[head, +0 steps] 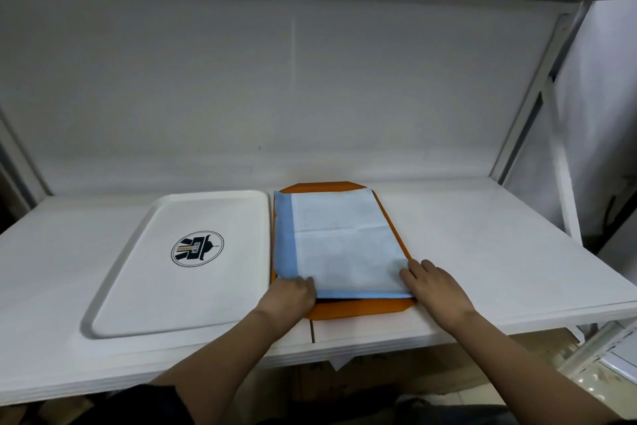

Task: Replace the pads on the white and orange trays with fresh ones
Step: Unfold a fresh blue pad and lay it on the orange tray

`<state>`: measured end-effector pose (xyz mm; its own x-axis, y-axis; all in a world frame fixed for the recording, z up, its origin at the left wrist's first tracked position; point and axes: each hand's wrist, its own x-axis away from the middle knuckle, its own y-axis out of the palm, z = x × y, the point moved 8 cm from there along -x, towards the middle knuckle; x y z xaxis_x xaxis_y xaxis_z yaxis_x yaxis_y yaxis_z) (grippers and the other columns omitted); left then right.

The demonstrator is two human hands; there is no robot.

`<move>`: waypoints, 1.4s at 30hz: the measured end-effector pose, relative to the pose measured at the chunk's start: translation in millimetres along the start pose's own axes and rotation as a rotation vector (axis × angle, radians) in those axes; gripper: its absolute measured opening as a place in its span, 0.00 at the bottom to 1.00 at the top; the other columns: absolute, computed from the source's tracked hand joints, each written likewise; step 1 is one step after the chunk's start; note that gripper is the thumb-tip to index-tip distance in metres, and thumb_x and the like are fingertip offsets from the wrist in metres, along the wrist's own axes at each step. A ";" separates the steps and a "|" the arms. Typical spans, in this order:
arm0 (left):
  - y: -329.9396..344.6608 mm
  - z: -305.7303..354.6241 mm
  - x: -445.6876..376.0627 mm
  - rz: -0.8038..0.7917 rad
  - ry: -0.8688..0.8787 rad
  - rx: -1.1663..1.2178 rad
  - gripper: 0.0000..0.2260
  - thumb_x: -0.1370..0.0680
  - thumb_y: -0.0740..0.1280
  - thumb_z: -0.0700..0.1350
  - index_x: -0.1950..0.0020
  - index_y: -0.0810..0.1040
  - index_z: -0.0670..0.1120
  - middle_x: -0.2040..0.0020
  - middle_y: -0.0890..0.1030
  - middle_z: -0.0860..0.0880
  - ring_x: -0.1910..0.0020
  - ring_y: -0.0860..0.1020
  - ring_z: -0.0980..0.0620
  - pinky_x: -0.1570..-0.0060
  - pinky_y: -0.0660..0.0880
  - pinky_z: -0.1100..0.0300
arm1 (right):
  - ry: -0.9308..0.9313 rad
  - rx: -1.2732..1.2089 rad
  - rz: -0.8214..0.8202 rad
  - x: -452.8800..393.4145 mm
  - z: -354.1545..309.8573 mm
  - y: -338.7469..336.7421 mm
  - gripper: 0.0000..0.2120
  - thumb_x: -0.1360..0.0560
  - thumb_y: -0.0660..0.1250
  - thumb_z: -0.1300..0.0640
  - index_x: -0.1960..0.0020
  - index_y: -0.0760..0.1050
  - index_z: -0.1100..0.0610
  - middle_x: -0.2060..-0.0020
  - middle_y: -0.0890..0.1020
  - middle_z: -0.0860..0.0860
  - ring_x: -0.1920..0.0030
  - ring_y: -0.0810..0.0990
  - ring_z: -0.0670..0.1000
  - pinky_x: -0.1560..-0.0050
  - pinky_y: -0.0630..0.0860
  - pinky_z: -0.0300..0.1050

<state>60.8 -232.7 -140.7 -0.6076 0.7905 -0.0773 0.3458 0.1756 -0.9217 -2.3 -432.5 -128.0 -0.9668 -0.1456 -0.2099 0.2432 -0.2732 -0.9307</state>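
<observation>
An orange tray (362, 309) lies on the white shelf with a light blue pad (341, 245) spread over it, a darker blue border along the pad's left and near edges. My left hand (291, 295) grips the pad's near left corner with curled fingers. My right hand (436, 285) rests with straight fingers on the pad's near right corner. To the left lies a bare white tray (138, 273) with a round dark logo in its middle and no pad on it.
The white shelf board (499, 252) extends to the right of the orange tray. A white back wall stands behind. A slanted metal frame post (537, 94) rises at the right. Cardboard boxes sit below the shelf.
</observation>
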 end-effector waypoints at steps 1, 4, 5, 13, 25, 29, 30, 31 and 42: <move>2.5 0.9 -0.7 -0.005 0.000 -0.010 0.17 0.56 0.81 0.41 0.72 0.80 0.43 0.81 0.72 0.50 0.86 0.69 0.52 0.84 0.62 0.70 | -0.001 -0.002 -0.007 -0.3 -0.9 -0.2 0.25 0.56 0.83 0.63 0.62 0.77 0.55 0.66 0.78 0.53 0.72 0.75 0.50 0.79 0.69 0.41; 24.5 6.5 0.4 -0.058 0.008 0.037 0.23 0.55 0.82 0.43 0.62 0.85 0.42 0.77 0.75 0.48 0.84 0.72 0.51 0.83 0.65 0.68 | -0.032 0.016 -0.016 0.3 -3.0 0.8 0.27 0.56 0.83 0.62 0.60 0.75 0.55 0.65 0.78 0.53 0.72 0.75 0.50 0.78 0.70 0.41; 28.6 8.6 2.3 -0.065 0.008 0.056 0.24 0.53 0.82 0.44 0.59 0.86 0.42 0.75 0.77 0.46 0.82 0.73 0.51 0.81 0.67 0.67 | -0.044 0.014 -0.012 1.5 -3.2 2.4 0.30 0.55 0.83 0.62 0.58 0.73 0.55 0.64 0.78 0.53 0.71 0.75 0.51 0.77 0.70 0.41; 18.0 5.4 23.4 -0.399 -0.153 0.432 0.28 0.19 0.49 0.56 0.22 0.50 0.43 0.23 0.54 0.43 0.24 0.53 0.46 0.25 0.43 0.48 | 0.108 -0.170 -0.352 25.0 -0.9 13.7 0.22 0.22 0.57 0.49 0.29 0.64 0.50 0.31 0.68 0.49 0.31 0.66 0.50 0.30 0.57 0.47; 44.5 -21.3 -55.2 -0.329 -0.287 0.595 0.28 0.18 0.49 0.55 0.22 0.44 0.46 0.21 0.43 0.45 0.23 0.43 0.47 0.25 0.43 0.51 | 0.181 -0.563 -0.308 -88.7 -41.7 18.1 0.22 0.17 0.51 0.49 0.25 0.59 0.53 0.25 0.61 0.50 0.25 0.56 0.51 0.28 0.57 0.46; 60.3 -14.6 -85.1 -0.274 -0.256 0.578 0.30 0.19 0.47 0.59 0.22 0.39 0.49 0.22 0.39 0.47 0.23 0.39 0.48 0.26 0.40 0.51 | 0.184 -0.583 -0.302 -124.4 -58.5 44.8 0.25 0.17 0.48 0.47 0.22 0.52 0.52 0.23 0.53 0.48 0.23 0.48 0.49 0.25 0.48 0.48; 64.3 -14.8 -91.1 -0.268 -0.246 0.573 0.30 0.19 0.46 0.60 0.22 0.38 0.50 0.22 0.39 0.48 0.23 0.38 0.49 0.26 0.39 0.51 | 0.205 -0.588 -0.305 -130.7 -58.2 52.9 0.25 0.17 0.47 0.46 0.22 0.50 0.51 0.23 0.51 0.47 0.23 0.46 0.48 0.25 0.46 0.48; 70.3 -17.7 -97.7 -0.262 -0.245 0.571 0.30 0.19 0.46 0.60 0.22 0.38 0.50 0.22 0.38 0.48 0.23 0.38 0.49 0.26 0.38 0.51 | 0.225 -0.589 -0.309 -137.3 -56.1 62.8 0.26 0.18 0.45 0.44 0.22 0.49 0.50 0.22 0.49 0.47 0.23 0.45 0.47 0.25 0.44 0.48; 102.6 -58.1 -109.8 -0.136 -0.435 0.604 0.34 0.21 0.46 0.65 0.22 0.41 0.48 0.22 0.40 0.47 0.23 0.37 0.47 0.25 0.37 0.50 | 0.441 -0.450 -0.269 -131.0 2.5 108.9 0.48 0.35 0.26 0.26 0.22 0.43 0.49 0.23 0.43 0.47 0.23 0.39 0.50 0.26 0.39 0.48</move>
<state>204.6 -267.3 -204.7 -0.8876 0.4599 0.0247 -0.1285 -0.1958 -0.9722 151.0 -445.6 -201.1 -0.9536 0.2994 0.0325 0.0263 0.1903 -0.9814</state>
